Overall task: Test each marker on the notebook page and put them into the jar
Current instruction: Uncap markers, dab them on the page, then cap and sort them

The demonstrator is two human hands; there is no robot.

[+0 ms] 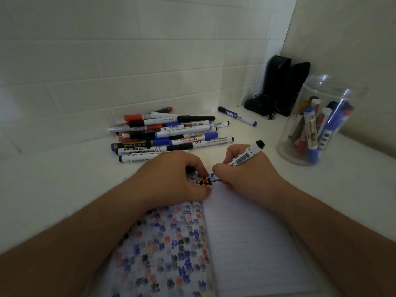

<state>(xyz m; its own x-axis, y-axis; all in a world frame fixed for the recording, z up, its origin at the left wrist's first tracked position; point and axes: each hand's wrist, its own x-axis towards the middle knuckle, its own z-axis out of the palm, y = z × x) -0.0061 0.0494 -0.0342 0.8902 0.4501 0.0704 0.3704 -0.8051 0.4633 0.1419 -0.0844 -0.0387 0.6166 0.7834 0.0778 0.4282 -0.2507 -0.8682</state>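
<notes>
Open notebook point(246, 243) on the white desk point(64, 189), near centre: left page crowded with blue, red and black marker blots, right page lined and nearly bare apart from a small cluster of marks at its far left corner. Right hand point(246, 170) curled around a whiteboard marker point(246, 156), barrel slanting up and to the right with a black end uppermost, tip down at the top of the right page (tip itself hidden behind the fingers). Left hand point(177, 176) resting on the far end of the left page, fingers curled, pinching something small and dark at the fingertips; what exactly, cannot tell. Beyond the hands, a loose pile of markers point(169, 131) with blue, black and red caps, lying mostly crosswise. Farther right, one stray blue marker point(237, 116) alone on the desk, apart from the pile. At the far right, a clear jar point(317, 121) standing upright, several markers leaning inside. Behind it, in the corner against the tiled wall point(107, 61), two black speakers point(280, 84) with a tangle of cable at their foot.
</notes>
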